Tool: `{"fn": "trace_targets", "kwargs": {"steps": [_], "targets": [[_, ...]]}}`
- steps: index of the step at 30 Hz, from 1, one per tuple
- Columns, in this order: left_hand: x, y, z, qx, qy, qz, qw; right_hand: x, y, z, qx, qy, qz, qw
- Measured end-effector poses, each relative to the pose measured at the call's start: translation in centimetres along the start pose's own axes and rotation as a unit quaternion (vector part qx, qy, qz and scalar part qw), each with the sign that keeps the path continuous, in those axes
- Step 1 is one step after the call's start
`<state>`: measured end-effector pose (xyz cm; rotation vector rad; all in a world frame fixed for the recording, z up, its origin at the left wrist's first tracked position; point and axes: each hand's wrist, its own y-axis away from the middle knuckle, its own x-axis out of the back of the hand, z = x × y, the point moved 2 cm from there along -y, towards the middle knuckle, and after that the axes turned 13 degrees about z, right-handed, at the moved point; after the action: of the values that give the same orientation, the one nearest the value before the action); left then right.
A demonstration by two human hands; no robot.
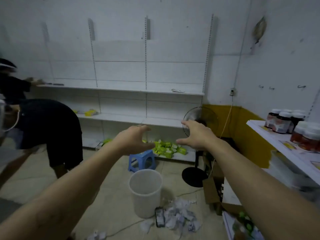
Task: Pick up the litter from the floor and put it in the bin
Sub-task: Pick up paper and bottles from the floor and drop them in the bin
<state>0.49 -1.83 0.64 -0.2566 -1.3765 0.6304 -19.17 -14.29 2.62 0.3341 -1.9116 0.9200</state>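
A white plastic bin (pixel 146 193) stands upright on the tiled floor in the middle of the view. Crumpled white paper litter (pixel 180 216) lies in a heap on the floor just right of the bin, with a dark flat packet (pixel 159 217) at its left edge and more scraps (pixel 97 235) nearer me. My left hand (pixel 134 138) and my right hand (pixel 196 134) are both stretched out in front of me, well above the bin, fingers spread and loosely bent, holding nothing.
Another person in dark clothes (pixel 43 129) bends over at the left by the white wall shelves (pixel 121 89). A blue stool (pixel 142 160) and green boxes (pixel 168 148) sit behind the bin. A standing fan (pixel 199 129), cardboard boxes (pixel 214 189) and a counter with jars (pixel 285 122) fill the right.
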Motion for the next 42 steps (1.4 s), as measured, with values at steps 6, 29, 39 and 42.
{"fn": "trace_targets", "kwargs": {"steps": [6,29,39,42], "targets": [[-3.3,-1.6,-3.9,0.034,-0.021,-0.011,0.999,-5.8,-3.7,0.0,-0.016,-0.032,-0.048,0.998],[-16.5,-16.9,-26.4,0.039,0.078,-0.044,0.995,-26.1,-23.7,-3.3,-0.079,-0.022,-0.073,0.994],[-28.6,-26.9,-24.8,0.010,0.074,-0.120,0.990,-32.8,-30.8,8.9,-0.135,-0.049,-0.070,0.987],[-33.2,-29.6,-23.8,0.007,0.075,-0.148,0.986,-35.4,-31.7,13.5,-0.182,-0.062,-0.094,0.977]]}}
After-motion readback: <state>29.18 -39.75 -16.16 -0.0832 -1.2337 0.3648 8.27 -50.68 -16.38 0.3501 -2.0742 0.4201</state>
